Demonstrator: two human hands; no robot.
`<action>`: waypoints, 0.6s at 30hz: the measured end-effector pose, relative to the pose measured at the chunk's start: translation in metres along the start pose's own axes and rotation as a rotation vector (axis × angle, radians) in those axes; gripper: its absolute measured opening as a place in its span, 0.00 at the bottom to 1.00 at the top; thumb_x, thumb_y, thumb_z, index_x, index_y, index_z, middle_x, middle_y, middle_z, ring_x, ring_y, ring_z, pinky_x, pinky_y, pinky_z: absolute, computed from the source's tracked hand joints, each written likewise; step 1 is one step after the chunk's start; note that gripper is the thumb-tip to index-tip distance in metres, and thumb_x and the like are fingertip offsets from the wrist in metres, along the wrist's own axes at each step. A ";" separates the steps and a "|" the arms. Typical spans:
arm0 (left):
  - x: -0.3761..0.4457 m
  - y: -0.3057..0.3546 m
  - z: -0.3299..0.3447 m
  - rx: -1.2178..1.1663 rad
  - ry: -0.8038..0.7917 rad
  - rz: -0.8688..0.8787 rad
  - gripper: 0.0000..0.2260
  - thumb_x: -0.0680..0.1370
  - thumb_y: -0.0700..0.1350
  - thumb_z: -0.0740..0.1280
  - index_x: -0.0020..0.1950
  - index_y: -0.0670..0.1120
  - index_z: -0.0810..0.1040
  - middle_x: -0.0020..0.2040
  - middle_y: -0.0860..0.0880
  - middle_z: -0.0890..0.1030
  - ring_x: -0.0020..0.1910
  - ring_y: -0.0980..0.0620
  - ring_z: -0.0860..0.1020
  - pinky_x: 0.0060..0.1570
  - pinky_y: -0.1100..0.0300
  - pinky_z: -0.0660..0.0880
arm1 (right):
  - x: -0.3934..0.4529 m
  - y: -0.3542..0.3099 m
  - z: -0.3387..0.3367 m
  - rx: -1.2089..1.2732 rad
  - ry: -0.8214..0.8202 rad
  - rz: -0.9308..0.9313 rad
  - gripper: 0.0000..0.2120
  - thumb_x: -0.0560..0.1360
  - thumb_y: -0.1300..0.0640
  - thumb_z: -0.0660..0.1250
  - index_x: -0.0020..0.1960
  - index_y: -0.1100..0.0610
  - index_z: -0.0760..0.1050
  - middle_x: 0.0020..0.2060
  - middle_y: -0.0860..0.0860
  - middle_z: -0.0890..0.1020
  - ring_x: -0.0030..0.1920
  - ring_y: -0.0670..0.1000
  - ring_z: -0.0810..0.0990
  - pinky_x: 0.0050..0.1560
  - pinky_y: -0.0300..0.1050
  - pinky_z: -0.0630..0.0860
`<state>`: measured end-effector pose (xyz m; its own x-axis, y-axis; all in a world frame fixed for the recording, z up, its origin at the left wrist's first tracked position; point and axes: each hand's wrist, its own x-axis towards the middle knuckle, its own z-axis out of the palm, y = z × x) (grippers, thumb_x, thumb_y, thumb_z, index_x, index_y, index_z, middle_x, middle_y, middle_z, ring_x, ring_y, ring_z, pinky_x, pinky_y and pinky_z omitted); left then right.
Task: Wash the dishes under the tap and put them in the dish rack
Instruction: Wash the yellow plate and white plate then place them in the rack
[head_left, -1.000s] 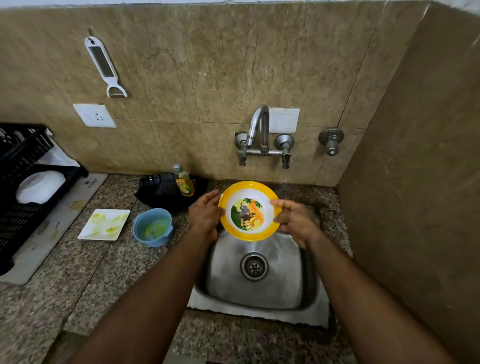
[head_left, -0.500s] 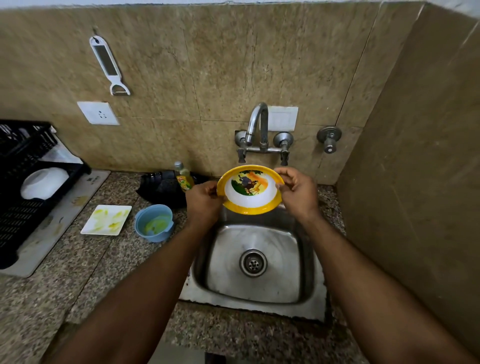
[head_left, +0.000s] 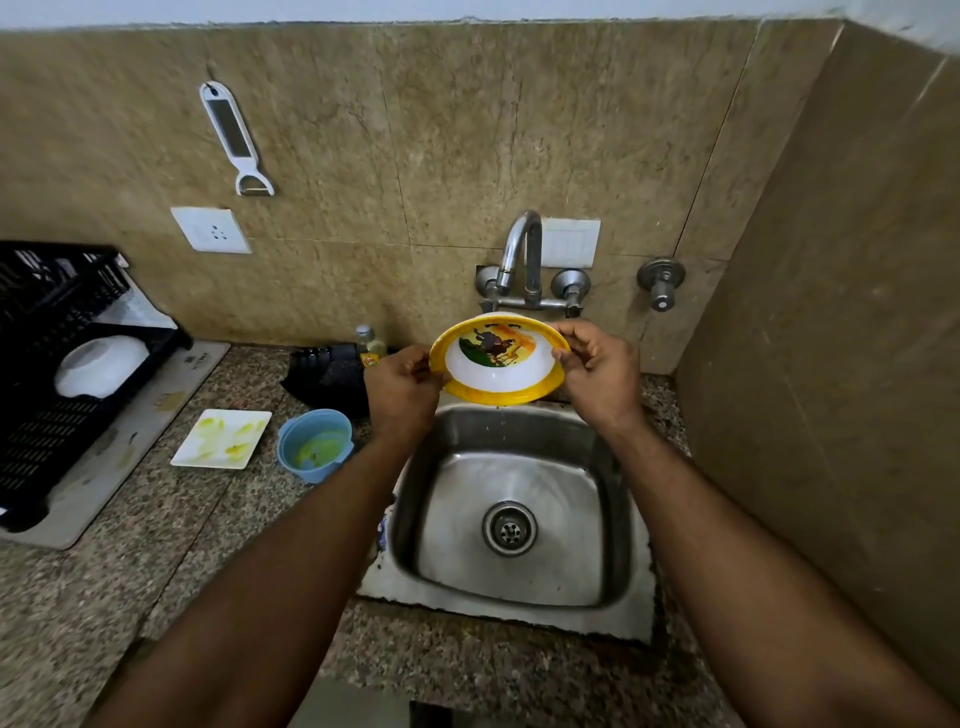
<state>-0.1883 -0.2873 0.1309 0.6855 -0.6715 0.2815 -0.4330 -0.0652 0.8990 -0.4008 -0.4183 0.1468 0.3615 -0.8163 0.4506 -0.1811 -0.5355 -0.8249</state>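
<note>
While the yellow-rimmed bowl (head_left: 500, 361) is held over the back edge of the sink (head_left: 511, 525), it sits directly below the tap (head_left: 519, 249), whose spout mouth is hidden behind the bowl's far rim. The bowl lies between the two hands, with its opening tipped toward the viewer. The left hand (head_left: 402, 392) pinches the left rim, thumb on the inner face and fingers curled behind. The right hand (head_left: 597, 374) pinches the right rim in the same manner. Both hands are equally near, one at each end of the bowl's width, so the bowl spans the gap from fingers to fingers. Droplets appear to fall below the bowl; whether water runs cannot be told. Judged from this pose, rinsing under the spout is the step in hand. A stained white plate (head_left: 221, 438) and a blue cup (head_left: 315, 445) wait on the counter, and the black dish rack (head_left: 57, 364) stands well apart at far left.
</note>
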 end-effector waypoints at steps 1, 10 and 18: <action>0.000 0.001 -0.001 -0.004 0.001 -0.008 0.10 0.70 0.35 0.73 0.47 0.48 0.87 0.37 0.52 0.87 0.36 0.51 0.86 0.40 0.44 0.85 | 0.001 -0.001 0.000 0.002 0.001 -0.006 0.17 0.75 0.66 0.70 0.59 0.50 0.83 0.51 0.43 0.87 0.54 0.42 0.85 0.58 0.53 0.83; 0.003 0.009 -0.007 -0.024 0.039 0.032 0.11 0.70 0.33 0.74 0.47 0.47 0.88 0.39 0.53 0.87 0.39 0.54 0.86 0.44 0.48 0.85 | 0.004 -0.009 0.002 0.015 0.009 -0.058 0.17 0.75 0.65 0.69 0.59 0.50 0.83 0.52 0.43 0.87 0.55 0.44 0.85 0.59 0.53 0.82; 0.004 0.017 -0.010 0.000 0.071 0.085 0.09 0.70 0.35 0.76 0.48 0.44 0.88 0.40 0.51 0.87 0.40 0.54 0.86 0.43 0.52 0.84 | 0.006 -0.009 0.002 -0.002 0.021 -0.076 0.16 0.75 0.64 0.69 0.60 0.51 0.83 0.52 0.43 0.87 0.55 0.44 0.85 0.58 0.53 0.82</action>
<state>-0.1872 -0.2835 0.1501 0.6856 -0.6209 0.3800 -0.4914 -0.0098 0.8709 -0.3950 -0.4184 0.1562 0.3547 -0.7779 0.5186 -0.1560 -0.5962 -0.7875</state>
